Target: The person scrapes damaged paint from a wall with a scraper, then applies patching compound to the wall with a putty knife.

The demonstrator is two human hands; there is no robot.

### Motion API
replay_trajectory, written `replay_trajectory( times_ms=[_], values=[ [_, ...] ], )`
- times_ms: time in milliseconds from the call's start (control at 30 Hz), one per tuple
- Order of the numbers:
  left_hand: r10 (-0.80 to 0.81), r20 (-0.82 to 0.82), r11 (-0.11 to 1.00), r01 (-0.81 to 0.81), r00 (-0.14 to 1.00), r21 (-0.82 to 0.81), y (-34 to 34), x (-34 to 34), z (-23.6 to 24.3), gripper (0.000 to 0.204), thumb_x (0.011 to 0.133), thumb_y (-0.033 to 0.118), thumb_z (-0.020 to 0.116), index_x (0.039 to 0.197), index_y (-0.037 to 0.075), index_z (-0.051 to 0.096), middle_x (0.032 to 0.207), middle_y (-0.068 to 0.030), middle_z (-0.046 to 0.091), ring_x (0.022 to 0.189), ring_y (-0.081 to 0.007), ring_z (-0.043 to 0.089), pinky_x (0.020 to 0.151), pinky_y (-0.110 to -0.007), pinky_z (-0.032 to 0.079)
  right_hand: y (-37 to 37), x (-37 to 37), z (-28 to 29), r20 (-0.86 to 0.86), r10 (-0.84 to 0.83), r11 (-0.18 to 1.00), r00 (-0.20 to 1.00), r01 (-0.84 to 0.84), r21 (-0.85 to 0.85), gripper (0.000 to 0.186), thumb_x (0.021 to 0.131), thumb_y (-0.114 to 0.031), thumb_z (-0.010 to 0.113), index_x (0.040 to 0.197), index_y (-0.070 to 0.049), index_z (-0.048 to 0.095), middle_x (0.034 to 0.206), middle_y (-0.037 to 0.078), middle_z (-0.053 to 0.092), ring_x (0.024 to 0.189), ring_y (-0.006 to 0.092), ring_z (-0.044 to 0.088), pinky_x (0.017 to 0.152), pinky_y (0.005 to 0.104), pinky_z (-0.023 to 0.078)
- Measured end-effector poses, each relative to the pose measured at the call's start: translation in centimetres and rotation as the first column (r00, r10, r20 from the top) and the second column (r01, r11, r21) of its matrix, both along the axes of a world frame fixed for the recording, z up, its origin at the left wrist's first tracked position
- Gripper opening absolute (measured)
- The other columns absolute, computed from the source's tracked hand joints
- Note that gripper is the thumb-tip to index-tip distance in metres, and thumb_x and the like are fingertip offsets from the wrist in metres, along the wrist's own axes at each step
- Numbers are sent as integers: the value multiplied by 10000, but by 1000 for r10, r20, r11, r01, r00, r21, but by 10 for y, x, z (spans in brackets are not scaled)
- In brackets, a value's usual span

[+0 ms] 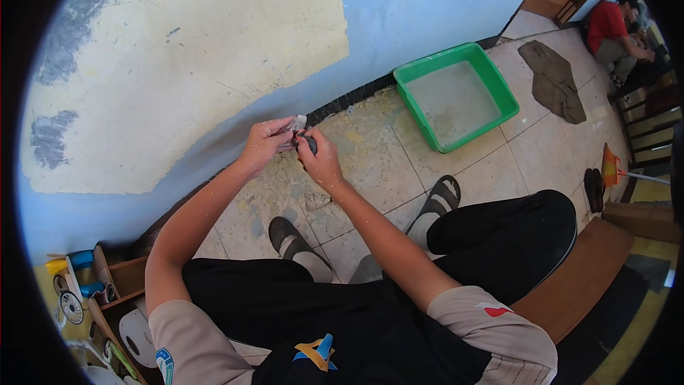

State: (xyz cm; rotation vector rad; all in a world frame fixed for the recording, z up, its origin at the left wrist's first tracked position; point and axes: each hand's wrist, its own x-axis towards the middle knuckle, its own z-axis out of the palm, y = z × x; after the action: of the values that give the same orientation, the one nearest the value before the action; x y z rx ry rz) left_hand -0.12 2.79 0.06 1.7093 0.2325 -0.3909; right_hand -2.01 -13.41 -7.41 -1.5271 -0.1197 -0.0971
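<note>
My two hands meet in front of me, low beside the wall and above the tiled floor. My right hand (323, 162) is closed round a small dark-handled tool (309, 144). A pale piece (300, 122), perhaps the tool's blade, shows at my left fingertips. My left hand (266, 144) is closed in a pinch beside the tool, and what lies in it is partly hidden. White specks dot both forearms. The blue wall (263, 117) next to my hands has a large bare cream patch (235, 43) with dark grey smears.
A green basin (510, 103) of cloudy water stands on the floor to the right, with a brown cloth (552, 82) beyond it. Paint flecks mark the tiles (360, 164). A brown bench (581, 278) is at right, a cluttered wooden shelf (128, 271) at left. A person in red (605, 28) sits far right.
</note>
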Motion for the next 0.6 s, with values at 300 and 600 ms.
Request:
replay_trajectory(
  times_ms=[300,600],
  values=[
    [90,-142,991,-102,986,-84,8,-11,5,484,968,47,651,1439,23,539,1283,-80,667,1091,-176,682,926,-332,594,-136,24,-131,-540,-161,946,826,-27,-323,319,900,-323,696,949,-8,680,776,150,712,729,274,701,709,392,546],
    [100,-170,980,-127,980,-151,6,-8,5,459,954,77,666,1399,29,563,1282,-77,648,1112,-191,669,968,-370,571,-134,11,-134,240,-615,31,751,327,-944,427,928,-356,668,1234,-58,676,1093,144,665,1042,329,635,851,460,535]
  ],
)
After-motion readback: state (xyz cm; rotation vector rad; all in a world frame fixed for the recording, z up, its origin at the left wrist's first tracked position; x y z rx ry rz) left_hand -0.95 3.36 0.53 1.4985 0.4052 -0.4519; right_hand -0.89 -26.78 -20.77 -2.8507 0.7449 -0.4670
